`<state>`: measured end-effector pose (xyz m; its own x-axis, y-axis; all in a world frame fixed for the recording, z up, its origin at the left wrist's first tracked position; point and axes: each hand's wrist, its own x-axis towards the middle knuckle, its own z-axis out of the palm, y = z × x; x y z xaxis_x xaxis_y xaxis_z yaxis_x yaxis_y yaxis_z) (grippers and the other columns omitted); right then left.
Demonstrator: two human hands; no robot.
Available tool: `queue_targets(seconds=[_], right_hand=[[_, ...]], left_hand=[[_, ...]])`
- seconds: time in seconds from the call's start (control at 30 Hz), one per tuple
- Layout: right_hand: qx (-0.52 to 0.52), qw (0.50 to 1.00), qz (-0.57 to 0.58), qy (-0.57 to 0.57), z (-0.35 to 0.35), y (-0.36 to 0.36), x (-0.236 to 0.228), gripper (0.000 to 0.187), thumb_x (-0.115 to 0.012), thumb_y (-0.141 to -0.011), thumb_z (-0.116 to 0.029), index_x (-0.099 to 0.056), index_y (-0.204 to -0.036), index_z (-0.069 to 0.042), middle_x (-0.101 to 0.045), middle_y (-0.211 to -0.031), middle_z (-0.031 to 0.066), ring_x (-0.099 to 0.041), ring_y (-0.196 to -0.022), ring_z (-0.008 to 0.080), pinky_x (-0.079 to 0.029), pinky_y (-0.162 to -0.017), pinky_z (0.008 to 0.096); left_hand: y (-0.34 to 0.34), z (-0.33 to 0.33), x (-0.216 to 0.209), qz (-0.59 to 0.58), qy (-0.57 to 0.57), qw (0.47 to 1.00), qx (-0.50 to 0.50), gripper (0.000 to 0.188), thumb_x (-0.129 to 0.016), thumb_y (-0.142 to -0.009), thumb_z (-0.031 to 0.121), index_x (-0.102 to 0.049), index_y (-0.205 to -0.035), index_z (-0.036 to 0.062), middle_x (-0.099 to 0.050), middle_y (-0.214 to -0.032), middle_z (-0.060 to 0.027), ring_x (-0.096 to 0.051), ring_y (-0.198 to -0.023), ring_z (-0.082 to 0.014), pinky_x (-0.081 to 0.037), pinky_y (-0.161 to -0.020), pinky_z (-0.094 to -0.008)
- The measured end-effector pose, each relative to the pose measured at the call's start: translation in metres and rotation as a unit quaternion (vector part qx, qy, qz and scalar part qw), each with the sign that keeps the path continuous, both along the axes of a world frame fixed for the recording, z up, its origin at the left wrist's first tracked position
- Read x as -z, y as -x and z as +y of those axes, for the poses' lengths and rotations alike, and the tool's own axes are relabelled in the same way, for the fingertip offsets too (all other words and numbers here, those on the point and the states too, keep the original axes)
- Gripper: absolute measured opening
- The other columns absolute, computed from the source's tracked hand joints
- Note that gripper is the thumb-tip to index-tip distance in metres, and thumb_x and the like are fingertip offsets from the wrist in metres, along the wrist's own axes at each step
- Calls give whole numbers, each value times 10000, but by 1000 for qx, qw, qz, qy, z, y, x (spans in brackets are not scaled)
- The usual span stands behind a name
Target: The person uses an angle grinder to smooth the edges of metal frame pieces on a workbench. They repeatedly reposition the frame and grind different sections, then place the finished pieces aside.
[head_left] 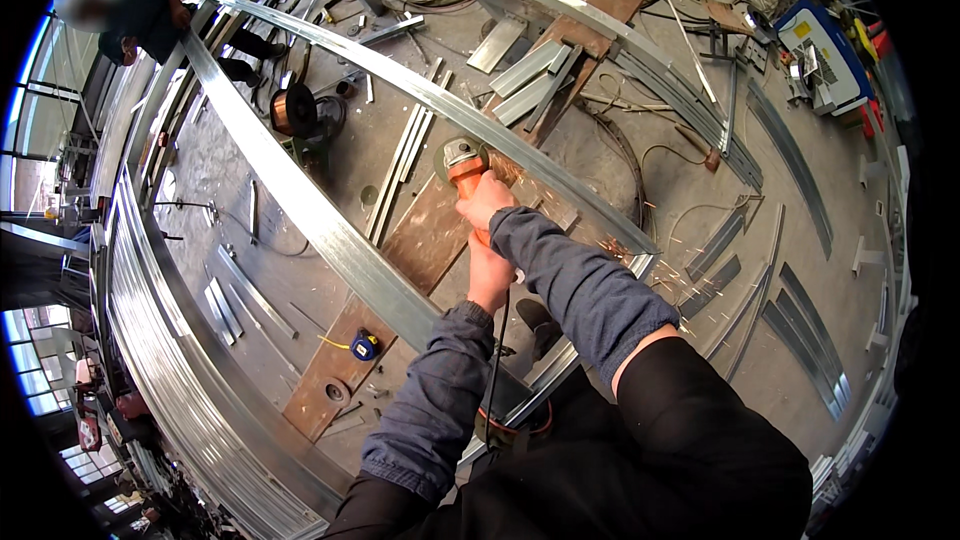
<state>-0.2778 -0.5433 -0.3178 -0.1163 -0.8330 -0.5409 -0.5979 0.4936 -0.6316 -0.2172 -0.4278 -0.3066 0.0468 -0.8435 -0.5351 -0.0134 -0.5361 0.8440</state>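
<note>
An orange angle grinder (466, 172) is held in both my hands at the middle of the view. My right hand (487, 202) wraps round its front body, just behind the metal head. Behind it, my left hand (490, 272) is closed round the rear of the grinder, from which a black cord (495, 360) runs down toward me. The disc meets a long galvanized steel beam (450, 105) near its edge. Sparks (640, 235) fly off to the right. Grey sleeve covers are on both forearms.
A second steel beam (290, 200) slants across on the left. Below it, a blue tape measure (364, 344) rests on a rusty plank (325, 390). Steel offcuts (530, 80) lie beyond the grinder. A co-worker (150, 20) stands at far left; a blue-white machine (825, 55) stands at right.
</note>
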Motion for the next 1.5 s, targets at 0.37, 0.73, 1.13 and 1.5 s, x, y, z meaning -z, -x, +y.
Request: queue_targets(seconds=[0.37, 0.73, 1.13, 1.5], right_hand=[[-11, 1000, -4, -8, 0, 3, 4, 762, -821, -774, -357, -506, -1328, 62, -700, -1227, 293, -704, -1138, 437, -559, -1001, 490], [-15, 1000, -8, -11, -2, 3, 1, 793, -825, -771, -352, -489, -1363, 54, -693, -1250, 292, -697, -1160, 437, -551, -1023, 487], [-35, 999, -10, -22, -3, 3, 0, 808, -826, -767, -351, -489, -1354, 91, -670, -1298, 310, -686, -1199, 421, -548, -1041, 461], [-56, 996, -63, -32, 37, 23, -28, 609, -874, -750, -352, -692, -1135, 84, -738, -1117, 222, -732, -994, 316, -571, -865, 419]], left_hand=[[2, 0, 0, 4, -28, 1000, 1, 717, -834, -918, 237, -366, -1427, 48, -633, -1207, -126, -701, -895, -220, -583, -632, -387], [1, -2, 3, -4, -23, 1000, -8, 778, -832, -895, 269, -325, -1428, 17, -646, -965, -113, -633, -633, -179, -499, -504, -345], [3, -4, -28, -4, -95, 996, -2, 727, -865, -886, 299, -427, -1400, 31, -650, -1214, -136, -702, -968, -222, -584, -701, -393], [-4, 38, -65, 23, -34, 996, 79, 496, -839, -827, 208, -554, -1177, 3, -669, -899, -37, -653, -671, -148, -529, -546, -301]])
